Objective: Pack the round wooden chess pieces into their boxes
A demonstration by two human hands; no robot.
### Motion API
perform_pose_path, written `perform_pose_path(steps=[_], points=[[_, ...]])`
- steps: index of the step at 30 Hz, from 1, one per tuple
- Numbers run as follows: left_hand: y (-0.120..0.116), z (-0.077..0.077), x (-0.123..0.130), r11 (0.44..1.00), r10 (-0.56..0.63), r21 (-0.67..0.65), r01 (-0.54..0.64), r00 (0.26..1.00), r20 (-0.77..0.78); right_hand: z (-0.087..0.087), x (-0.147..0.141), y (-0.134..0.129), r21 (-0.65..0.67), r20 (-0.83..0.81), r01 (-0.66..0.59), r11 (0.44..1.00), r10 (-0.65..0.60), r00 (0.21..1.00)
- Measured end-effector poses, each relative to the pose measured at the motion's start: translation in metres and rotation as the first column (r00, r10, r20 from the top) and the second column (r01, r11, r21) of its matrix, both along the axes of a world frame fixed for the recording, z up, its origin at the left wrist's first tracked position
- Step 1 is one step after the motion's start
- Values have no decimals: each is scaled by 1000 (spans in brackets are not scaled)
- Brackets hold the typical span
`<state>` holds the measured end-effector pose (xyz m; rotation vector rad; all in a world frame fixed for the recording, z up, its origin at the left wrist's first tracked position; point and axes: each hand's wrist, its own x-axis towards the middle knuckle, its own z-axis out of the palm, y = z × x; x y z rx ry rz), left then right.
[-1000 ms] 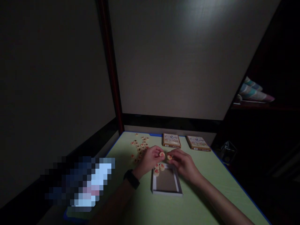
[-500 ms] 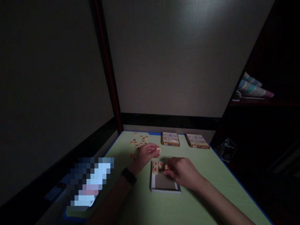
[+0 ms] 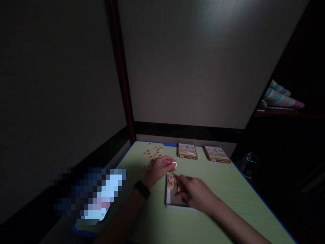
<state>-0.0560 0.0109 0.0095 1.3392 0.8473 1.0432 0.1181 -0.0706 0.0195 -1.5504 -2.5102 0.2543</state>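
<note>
Pinching one pale disc (image 3: 174,164) between thumb and fingers of the left hand (image 3: 161,168), just beyond the open box (image 3: 173,199); with the right hand (image 3: 199,193), apparently clamping a red-marked disc (image 3: 179,189) low inside that box, though too shadowed to be certain. Seemingly near the start of filling: counting two packed discs (image 3: 170,184) touching along the far left side, plus one more disc (image 3: 176,180) partly covered by the right hand, against bare brown bottom nearer the front. Leaving, by the look of things, many loose discs (image 3: 145,153) strewn on the green table (image 3: 225,193), left of two closed boxes (image 3: 187,150) at the back.
</note>
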Motion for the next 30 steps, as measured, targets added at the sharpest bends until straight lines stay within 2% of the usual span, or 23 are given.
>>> perform_pose_path(steps=[10,19,26,30], points=[[3,-5,1,999,-31,27,31,999,-6,-14,-6,7,74,22,3,997,-5,1000],[7,-11,0,999,-52,9,52,999,10,-18,-4,11,101,-66,-38,994,45,997],[2,-7,-1,987,-154,-51,155,988,12,-18,6,16,219,-238,107,970,-53,970],[1,-8,-2,975,-219,-34,217,975,-42,-19,6,16,288,-255,99,953,-24,967]])
